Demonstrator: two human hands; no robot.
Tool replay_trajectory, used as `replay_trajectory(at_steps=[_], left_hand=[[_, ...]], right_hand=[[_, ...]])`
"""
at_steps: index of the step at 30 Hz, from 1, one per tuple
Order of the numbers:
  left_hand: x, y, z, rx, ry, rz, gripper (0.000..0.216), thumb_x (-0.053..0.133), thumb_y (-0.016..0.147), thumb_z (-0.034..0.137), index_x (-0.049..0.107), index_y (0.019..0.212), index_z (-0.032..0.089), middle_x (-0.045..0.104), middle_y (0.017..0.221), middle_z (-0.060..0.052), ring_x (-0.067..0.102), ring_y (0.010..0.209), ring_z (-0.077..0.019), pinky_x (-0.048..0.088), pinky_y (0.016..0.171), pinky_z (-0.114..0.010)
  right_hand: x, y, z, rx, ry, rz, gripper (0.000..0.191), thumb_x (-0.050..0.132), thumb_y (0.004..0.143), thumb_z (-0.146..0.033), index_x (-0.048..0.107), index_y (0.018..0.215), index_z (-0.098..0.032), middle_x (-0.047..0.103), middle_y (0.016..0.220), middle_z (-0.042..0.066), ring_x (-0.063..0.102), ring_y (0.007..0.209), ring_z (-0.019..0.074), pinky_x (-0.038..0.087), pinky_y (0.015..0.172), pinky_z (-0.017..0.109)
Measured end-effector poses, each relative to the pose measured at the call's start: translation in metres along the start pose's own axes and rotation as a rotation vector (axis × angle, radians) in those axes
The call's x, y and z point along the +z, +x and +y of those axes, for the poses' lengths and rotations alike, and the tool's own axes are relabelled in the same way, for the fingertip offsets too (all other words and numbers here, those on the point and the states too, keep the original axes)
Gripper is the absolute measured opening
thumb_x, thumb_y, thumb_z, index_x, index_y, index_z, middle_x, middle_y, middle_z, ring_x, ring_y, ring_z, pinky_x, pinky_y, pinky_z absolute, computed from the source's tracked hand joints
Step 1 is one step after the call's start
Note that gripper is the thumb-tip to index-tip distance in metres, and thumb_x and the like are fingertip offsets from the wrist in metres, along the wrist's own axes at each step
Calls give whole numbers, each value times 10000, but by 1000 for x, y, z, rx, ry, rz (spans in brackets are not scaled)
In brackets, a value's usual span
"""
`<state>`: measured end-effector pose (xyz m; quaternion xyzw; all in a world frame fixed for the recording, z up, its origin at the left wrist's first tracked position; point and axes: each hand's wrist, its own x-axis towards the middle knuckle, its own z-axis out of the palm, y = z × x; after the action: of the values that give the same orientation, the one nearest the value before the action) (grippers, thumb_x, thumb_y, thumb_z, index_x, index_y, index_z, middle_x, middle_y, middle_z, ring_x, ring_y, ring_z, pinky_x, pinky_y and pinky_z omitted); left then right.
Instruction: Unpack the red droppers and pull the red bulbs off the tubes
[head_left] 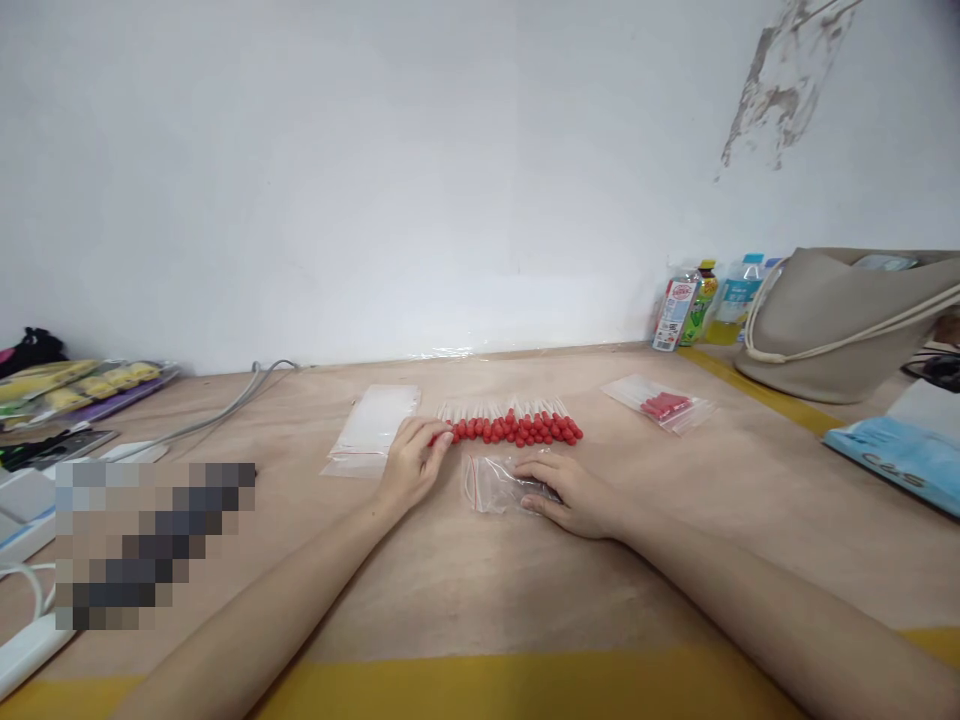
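Note:
A row of white sticks with red tips (517, 428) lies across the middle of the table, red ends toward me. At the row's left end is my left hand (412, 465), thumb and forefinger pinched at a red tip. My right hand (574, 492) rests on a clear zip bag (495, 485) just in front of the row, its thumb and fingers apart. The bag lies flat, with its red seal line on the left. Left of the row is a stack of clear zip bags (375, 420). Another zip bag (630, 392) to the right has red pieces (665, 405) inside.
A grey cloth bag (840, 320), bottles (739, 300) and a carton (675, 312) stand at the back right. A blue tissue pack (892, 460) lies nearer. On the left are yellow packets (112, 382), a grey cable (217, 412) and a blurred dark object (157, 555).

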<state>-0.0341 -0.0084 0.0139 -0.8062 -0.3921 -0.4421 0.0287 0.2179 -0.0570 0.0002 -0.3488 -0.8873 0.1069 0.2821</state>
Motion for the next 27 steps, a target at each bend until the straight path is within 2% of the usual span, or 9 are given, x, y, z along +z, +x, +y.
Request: replay_trajectory(at_steps=[2,6,9,12,17,20,23,25,27], left_hand=[[-4,-10,16,42,-45,-75,244,385,873,260,576,1010,195,589,1042,-70,502,1032,-180,393,927,-356],[-10,-24,40,186,-61,-427,404,368,881,296,395,1278,226,382,1351,-50,288,1270,-213,258,1047,-426],[-15,-28,39,173,-5,-667,502,365,884,365,227,1358,273,207,1434,-24,167,1321,-219,174,1070,-457],[-20,-31,32,129,23,-803,538,331,892,412,124,1374,290,169,1435,-32,156,1322,-206,96,1075,-473],[-25,-35,28,90,42,-814,562,328,884,446,95,1374,302,138,1438,-27,131,1325,-208,55,1076,-472],[-25,-35,30,46,14,-794,540,343,879,444,162,1368,301,178,1435,-24,138,1326,-208,83,1079,-464],[-23,-34,29,-83,-49,-688,486,336,883,427,282,1341,271,245,1421,-41,181,1318,-210,175,1070,-440],[-21,-33,27,-196,-81,-607,487,351,873,437,338,1317,240,305,1397,-64,233,1301,-217,233,1053,-430],[-19,-33,24,-253,-100,-567,520,412,841,455,358,1305,226,346,1374,-79,264,1288,-232,253,1043,-434]], right_hand=[[-1,0,0,-18,-10,-12,360,496,817,-332,517,1148,-192,548,1152,92,492,1059,206,405,905,374],[0,-1,1,-51,-46,-50,478,481,822,-387,439,1252,-183,456,1275,116,419,1162,226,354,962,411],[0,-1,3,-51,-51,-111,513,446,836,-420,385,1299,-207,415,1323,105,364,1220,239,305,999,447],[-3,-3,5,-15,-40,-163,499,412,849,-442,380,1303,-236,402,1336,81,369,1222,235,301,1006,446],[-8,-6,2,11,-20,-199,518,442,830,-452,384,1301,-244,391,1345,67,377,1219,226,313,1007,413],[-12,-4,2,-19,9,-140,454,482,811,-431,505,1207,-211,501,1250,86,477,1127,215,378,951,376],[-24,-1,14,58,-32,120,287,443,836,-367,645,955,-201,647,967,73,586,895,185,455,806,328],[-36,-3,32,221,-185,355,286,415,842,-340,660,825,-194,655,848,71,584,813,192,451,760,335],[-49,-10,56,423,-440,463,274,440,811,-321,663,811,-162,641,874,100,557,869,237,417,794,381]])
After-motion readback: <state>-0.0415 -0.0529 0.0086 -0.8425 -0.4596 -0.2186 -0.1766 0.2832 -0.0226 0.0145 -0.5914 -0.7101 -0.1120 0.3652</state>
